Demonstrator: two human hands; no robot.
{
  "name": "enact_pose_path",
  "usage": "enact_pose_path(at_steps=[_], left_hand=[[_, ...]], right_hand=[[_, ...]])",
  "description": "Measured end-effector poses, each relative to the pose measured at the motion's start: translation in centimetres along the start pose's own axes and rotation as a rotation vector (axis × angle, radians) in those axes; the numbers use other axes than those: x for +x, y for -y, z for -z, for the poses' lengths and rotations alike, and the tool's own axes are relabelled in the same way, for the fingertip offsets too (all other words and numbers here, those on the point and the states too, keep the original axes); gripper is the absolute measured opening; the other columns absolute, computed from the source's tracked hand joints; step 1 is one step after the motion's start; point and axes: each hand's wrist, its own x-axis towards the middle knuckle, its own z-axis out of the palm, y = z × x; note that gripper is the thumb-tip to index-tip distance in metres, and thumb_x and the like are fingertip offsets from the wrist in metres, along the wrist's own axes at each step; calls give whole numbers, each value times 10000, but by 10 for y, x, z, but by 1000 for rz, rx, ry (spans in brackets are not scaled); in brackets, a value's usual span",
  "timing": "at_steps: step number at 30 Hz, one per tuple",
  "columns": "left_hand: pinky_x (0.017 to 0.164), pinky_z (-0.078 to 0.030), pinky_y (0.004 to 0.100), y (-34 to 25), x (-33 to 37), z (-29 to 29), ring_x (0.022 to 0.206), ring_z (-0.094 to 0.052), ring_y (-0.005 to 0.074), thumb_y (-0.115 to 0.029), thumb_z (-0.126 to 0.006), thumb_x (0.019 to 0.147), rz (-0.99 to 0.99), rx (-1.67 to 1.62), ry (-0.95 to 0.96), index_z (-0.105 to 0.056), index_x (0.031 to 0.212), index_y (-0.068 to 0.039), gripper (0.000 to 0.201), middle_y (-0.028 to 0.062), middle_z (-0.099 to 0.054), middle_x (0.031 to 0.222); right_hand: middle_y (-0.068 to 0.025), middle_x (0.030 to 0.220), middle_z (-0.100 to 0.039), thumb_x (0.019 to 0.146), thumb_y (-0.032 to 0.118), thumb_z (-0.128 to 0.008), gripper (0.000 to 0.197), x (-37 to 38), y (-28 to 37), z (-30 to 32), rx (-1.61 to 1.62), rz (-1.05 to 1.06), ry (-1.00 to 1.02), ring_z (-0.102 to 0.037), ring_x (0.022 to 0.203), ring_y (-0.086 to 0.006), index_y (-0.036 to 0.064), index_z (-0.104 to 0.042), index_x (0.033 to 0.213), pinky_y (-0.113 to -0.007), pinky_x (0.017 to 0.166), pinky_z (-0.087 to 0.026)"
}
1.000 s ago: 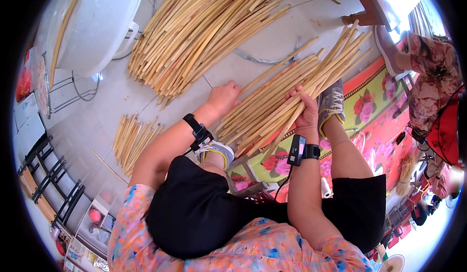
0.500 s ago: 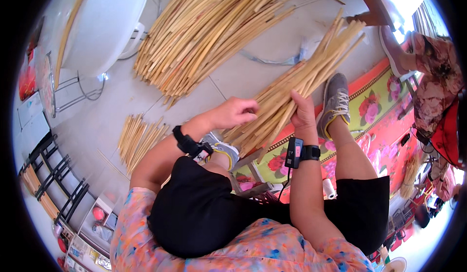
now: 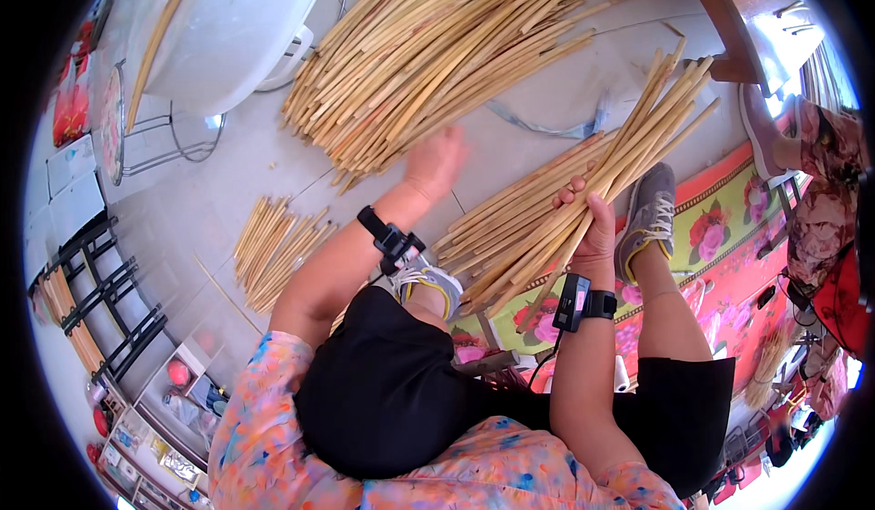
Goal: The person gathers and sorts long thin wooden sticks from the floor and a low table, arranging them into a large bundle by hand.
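Observation:
My right hand is closed around a bundle of thin, pale wooden sticks, its fingers curling under and the thumb on the near side. The bundle slants from my left shoe up toward the table leg. Beneath it, on the floor, lies another row of sticks, partly hidden by the bundle. My left hand is smeared by motion beside the lower edge of a large pile of long sticks. Whether its fingers hold anything does not show.
A small heap of short sticks lies on the left of the tiled floor. A white tub stands at upper left, and a wooden table leg at upper right. Flowered matting spreads beyond my right shoe. Another person's leg is at right.
My left hand has moved up and away from the held sticks, toward the large pile. My right hand keeps its grip, and the bundle now stands apart from the sticks below. The view has shifted slightly.

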Motion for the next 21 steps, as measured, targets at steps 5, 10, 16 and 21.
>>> enact_pose_path(at_steps=[5, 10, 16, 21], left_hand=[[588, -490, 447, 43, 3, -14, 731, -621, 327, -242, -600, 815, 64, 253, -47, -554, 871, -60, 196, 113, -613, 849], [606, -483, 356, 34, -8, 4, 710, -612, 296, -162, -587, 801, 44, -19, -48, -613, 823, -45, 122, 106, -614, 800], [654, -424, 260, 38, -10, 45, 707, -510, 111, -152, -561, 872, 161, -671, 533, -654, 1033, -30, 222, 37, -568, 772], [657, -413, 232, 30, -17, 37, 718, -470, 74, -155, -552, 882, 126, -860, 638, -617, 1118, -39, 270, 10, -558, 761]], right_hand=[[-49, 923, -490, 763, 144, -639, 562, 0, 4, 4, -12, 9, 27, -524, 809, -178, 95, -363, 1250, -355, 778, -497], [-52, 918, -497, 759, 137, -635, 540, 1, 7, 9, -6, 48, -9, -526, 803, -187, 95, -373, 1229, -365, 777, -489], [-56, 888, -505, 735, 133, -636, 530, -3, 15, 7, 28, 33, -6, -527, 796, -196, 89, -389, 1202, -379, 763, -483], [-34, 882, -498, 731, 148, -636, 541, -7, 28, 10, 79, 42, 30, -520, 794, -176, 99, -389, 1209, -366, 772, -483]])
